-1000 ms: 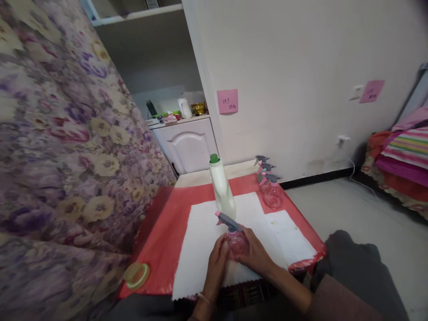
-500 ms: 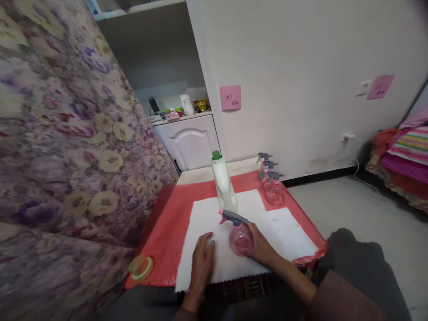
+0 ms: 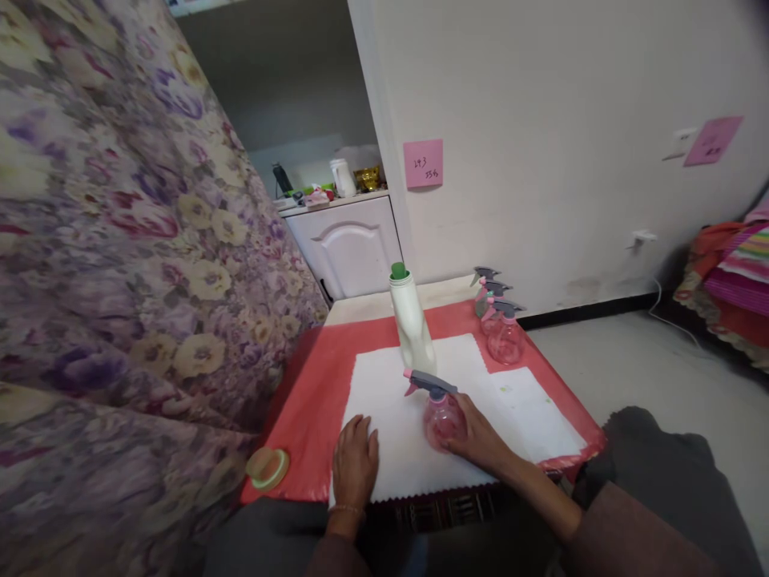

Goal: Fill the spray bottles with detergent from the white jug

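Pink spray bottle (image 3: 441, 421) held by the right hand (image 3: 477, 437), grip curled round its side, long axis near upright, nozzle (image 3: 409, 374) pointed left, on or just over the white cloth (image 3: 390, 449), left hand (image 3: 356, 463) laid palm down, fingers loosely spread

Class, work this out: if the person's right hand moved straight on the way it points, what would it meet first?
The right hand would meet the round, grey-topped, see-through pink plastic spray bottle, which it holds. Beyond that, depth is unclear.
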A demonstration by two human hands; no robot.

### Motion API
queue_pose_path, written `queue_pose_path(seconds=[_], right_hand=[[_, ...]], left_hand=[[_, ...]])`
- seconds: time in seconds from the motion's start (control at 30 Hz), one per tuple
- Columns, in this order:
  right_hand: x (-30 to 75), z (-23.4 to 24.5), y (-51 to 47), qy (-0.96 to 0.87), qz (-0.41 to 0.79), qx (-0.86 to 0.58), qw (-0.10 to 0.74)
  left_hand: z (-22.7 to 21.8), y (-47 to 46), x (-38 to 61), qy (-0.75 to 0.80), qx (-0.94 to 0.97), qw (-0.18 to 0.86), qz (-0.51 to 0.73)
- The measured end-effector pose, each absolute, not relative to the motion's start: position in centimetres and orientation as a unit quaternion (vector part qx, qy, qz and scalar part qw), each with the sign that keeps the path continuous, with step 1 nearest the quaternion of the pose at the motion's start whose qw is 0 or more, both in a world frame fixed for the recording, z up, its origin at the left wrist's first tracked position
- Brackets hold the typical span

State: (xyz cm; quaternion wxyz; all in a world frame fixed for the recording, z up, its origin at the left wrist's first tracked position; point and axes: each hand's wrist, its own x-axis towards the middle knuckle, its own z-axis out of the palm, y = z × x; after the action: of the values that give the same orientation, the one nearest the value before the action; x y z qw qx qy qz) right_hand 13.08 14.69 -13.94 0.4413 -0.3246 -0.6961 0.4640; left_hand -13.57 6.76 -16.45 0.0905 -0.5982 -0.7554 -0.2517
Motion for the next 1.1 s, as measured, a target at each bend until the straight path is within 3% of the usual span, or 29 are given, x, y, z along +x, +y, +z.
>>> queue_pose_path(seconds=[0.8,1.1], right_hand=[[13.0,-14.1,15.0,-0.707,0.472,-0.335,0.406],[12.8,-14.0,15.1,-0.689,0.488,-0.317,0.432]], left_hand=[[-17.2,7.2,-14.3,-0.747,-0.625,0.132,-0.183],[-17.6,7.4,-14.6,-0.747,-0.634,0.141,-0.141]])
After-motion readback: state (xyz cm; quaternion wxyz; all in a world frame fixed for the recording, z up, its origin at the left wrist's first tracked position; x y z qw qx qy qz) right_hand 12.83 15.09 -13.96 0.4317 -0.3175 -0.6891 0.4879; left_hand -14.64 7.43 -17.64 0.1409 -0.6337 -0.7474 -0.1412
